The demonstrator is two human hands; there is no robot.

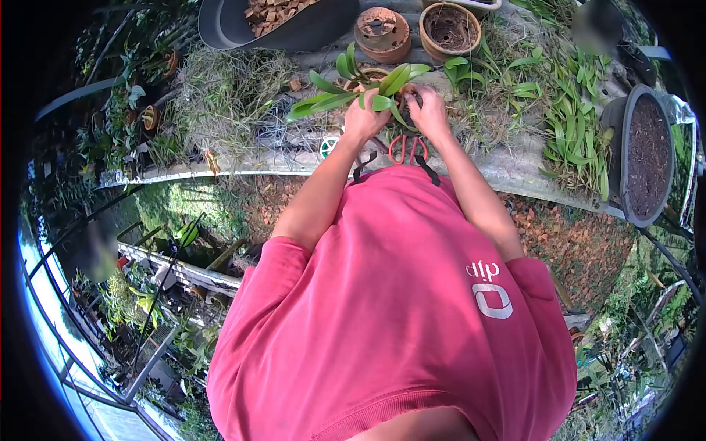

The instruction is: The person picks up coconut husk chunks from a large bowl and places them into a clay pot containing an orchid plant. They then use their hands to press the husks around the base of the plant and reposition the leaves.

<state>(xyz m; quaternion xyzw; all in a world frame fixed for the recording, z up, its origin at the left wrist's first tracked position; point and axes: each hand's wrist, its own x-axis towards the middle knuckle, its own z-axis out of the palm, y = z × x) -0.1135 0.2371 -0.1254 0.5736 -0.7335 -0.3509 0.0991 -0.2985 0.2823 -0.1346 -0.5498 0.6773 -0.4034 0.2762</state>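
A leafy green orchid-like plant (pixel 329 101) spreads over the worktable in front of me, at the rim of a small terracotta pot (pixel 375 74). My left hand (pixel 365 119) is closed around the plant's lower part, among the leaves. Right beside it, my right hand (pixel 430 112) is closed, thumb and fingers pinched together at the plant's base over something dark that I cannot make out. Leaves and fingers hide most of the roots and the pot. Just below the hands lie red-handled scissors (pixel 407 150) and a green-and-white round spool (pixel 329 147).
Two terracotta pots, one upside down (pixel 382 34) and one upright (pixel 450 32), stand behind the plant. A dark tub (pixel 220 33) of chips is at back left. Dry grassy moss (pixel 228 88) lies left, cut-looking leafy plants (pixel 577 132) right, beside a soil-filled tub (pixel 634 165).
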